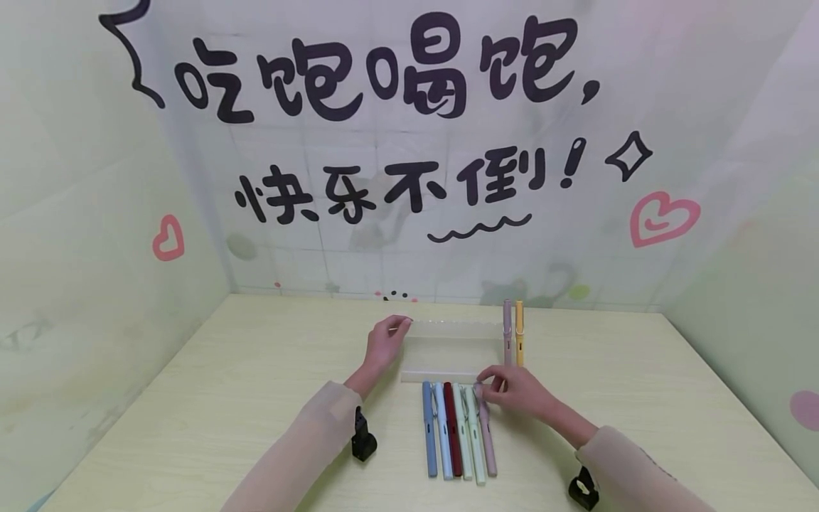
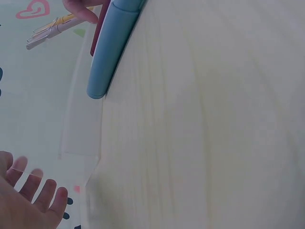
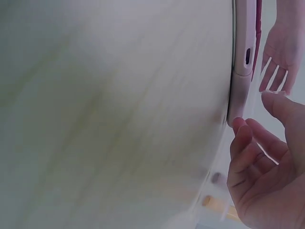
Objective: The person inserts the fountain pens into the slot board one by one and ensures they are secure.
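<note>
Admittedly, the clear stand [image 1: 440, 376] is hard to make out against the pale table [image 1: 243, 398]; its ledge and far edge show faintly. The left hand [image 1: 385, 340] is at its left end, fingers loosely straight, two tips seen through the plastic. The right hand [image 1: 521, 391] is over at the right, fingers bent, tips touching the far end of the lying purple pen [image 1: 489, 444] and partly covering it; whether they pinch it, I can't tell. That pen is rightmost in a row just near of the stand, beside two pale green pens [image 1: 475, 444], then a red, a light blue and a blue pen [image 1: 429, 430]. Two upright pens [image 1: 520, 323], purple and orange, stand farther off at the stand's right end, lower ends hidden behind the right hand.
</note>
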`<state>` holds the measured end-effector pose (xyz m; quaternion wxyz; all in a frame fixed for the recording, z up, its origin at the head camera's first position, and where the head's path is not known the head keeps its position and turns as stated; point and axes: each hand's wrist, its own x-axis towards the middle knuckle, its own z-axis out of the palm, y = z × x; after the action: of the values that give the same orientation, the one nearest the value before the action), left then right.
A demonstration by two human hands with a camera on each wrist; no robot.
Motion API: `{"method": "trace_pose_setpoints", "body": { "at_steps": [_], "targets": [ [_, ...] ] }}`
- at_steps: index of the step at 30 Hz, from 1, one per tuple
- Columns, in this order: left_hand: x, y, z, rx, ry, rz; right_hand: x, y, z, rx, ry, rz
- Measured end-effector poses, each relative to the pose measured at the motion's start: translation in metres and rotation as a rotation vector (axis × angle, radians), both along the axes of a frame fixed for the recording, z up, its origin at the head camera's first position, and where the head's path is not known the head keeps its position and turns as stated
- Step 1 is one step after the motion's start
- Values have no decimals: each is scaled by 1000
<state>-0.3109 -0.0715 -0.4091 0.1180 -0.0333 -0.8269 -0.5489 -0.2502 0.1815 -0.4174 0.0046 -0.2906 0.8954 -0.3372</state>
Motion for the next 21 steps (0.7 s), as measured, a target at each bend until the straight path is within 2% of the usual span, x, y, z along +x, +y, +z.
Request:
{"method": "trace_pose_setpoints", "body": {
  "at_steps": [11,21],
  "targets": [
    [0,-1,1,18,-27,-5,3,-2,2,55,-32,55],
    [0,0,1,14,-10,-5,6,-1,10,96,-79,102]
  ]
}}
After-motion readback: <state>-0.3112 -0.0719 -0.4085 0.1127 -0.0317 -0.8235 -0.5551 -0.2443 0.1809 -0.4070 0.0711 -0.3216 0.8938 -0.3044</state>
